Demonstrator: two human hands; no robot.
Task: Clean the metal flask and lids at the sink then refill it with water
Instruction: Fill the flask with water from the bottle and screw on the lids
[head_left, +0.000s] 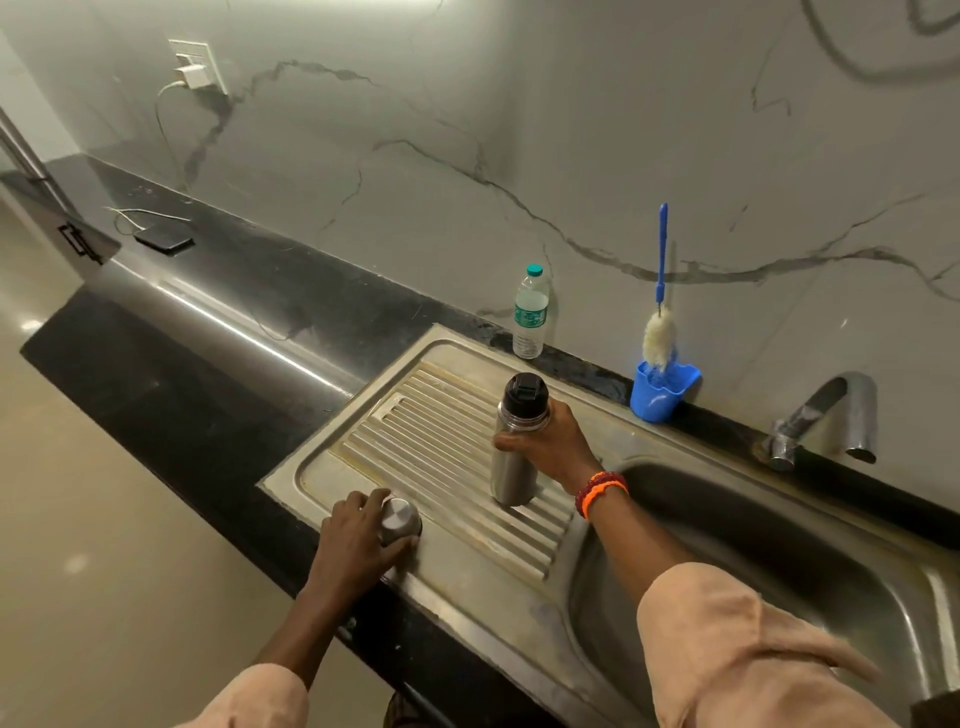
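Observation:
A metal flask (511, 478) with a black inner lid (524, 395) stands upright on the ribbed drainboard (441, 441) of the steel sink. My right hand (545, 447) grips the flask around its upper body, just below the black lid. A round metal outer lid (400, 519) sits at the drainboard's front left corner, and my left hand (358, 540) curls its fingers around it. The sink basin (779, 545) lies to the right, under my right forearm.
A chrome tap (831, 415) stands at the back right. A blue cup (662, 389) holding a bottle brush (661, 332) and a plastic water bottle (530, 312) stand against the marble wall. A phone (163, 238) with a charging cable lies on the black counter, far left.

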